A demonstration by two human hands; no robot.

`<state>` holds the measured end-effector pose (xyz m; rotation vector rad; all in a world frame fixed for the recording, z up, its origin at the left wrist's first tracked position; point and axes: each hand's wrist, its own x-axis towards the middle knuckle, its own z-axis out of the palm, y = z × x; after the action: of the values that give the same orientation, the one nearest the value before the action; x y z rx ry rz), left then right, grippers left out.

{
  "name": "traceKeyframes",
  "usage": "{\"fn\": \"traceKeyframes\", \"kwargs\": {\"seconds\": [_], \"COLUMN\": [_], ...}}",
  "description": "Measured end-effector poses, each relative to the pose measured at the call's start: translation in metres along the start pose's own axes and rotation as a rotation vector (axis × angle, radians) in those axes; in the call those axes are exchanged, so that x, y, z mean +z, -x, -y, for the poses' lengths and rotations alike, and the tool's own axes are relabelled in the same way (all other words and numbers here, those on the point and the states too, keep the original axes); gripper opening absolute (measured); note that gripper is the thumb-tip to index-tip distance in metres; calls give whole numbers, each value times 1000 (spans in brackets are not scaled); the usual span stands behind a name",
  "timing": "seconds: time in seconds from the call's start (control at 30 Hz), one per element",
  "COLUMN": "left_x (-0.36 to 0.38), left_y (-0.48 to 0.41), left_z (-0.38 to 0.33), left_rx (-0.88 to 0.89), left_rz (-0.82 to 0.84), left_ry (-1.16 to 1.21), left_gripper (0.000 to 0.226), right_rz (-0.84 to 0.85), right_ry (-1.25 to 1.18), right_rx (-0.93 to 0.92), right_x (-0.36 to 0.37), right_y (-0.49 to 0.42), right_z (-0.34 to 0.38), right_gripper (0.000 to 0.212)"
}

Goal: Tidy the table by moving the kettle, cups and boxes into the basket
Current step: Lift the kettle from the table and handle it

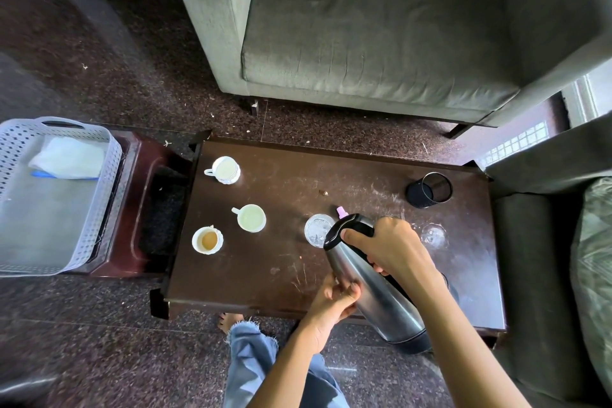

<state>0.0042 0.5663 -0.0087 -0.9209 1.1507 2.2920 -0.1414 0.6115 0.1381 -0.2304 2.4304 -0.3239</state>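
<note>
— What have the fingers got?

— The fingers (356, 236) of my right hand (397, 250) are wrapped tight round the black handle (344, 227), thumb along its top. My left hand (331, 305) curls against the steel side, lower down.

— And the kettle (374, 295)?

— Tilted and, it seems, lifted off the tabletop (265, 275), with its base out past the near edge, right of the middle.

— How will it carry?

— Stiff steel, smooth, probably slippery. I can't tell if there's water inside, so I'd treat it as heavy. The handle is the hold; the left hand only steadies. The three cups (251, 218) toward the left edge look breakable, and one has tea in it. The basket (114, 156) sits well beyond that edge.
</note>
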Motion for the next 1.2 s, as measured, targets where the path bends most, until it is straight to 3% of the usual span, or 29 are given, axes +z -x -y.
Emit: {"fn": "traceKeyframes", "kwargs": {"seconds": [0.13, 1.2], "left_x": [2, -2], "left_y": [0, 6], "left_z": [-1, -1], "left_rx": [5, 16], "left_rz": [9, 6], "left_ry": [5, -50], "left_gripper": [60, 77], "right_rz": [-12, -41], "right_ry": [-11, 8], "right_rx": [3, 9], "right_x": [0, 4], "right_y": [1, 7], "right_z": [0, -1], "right_gripper": [46, 47]}}
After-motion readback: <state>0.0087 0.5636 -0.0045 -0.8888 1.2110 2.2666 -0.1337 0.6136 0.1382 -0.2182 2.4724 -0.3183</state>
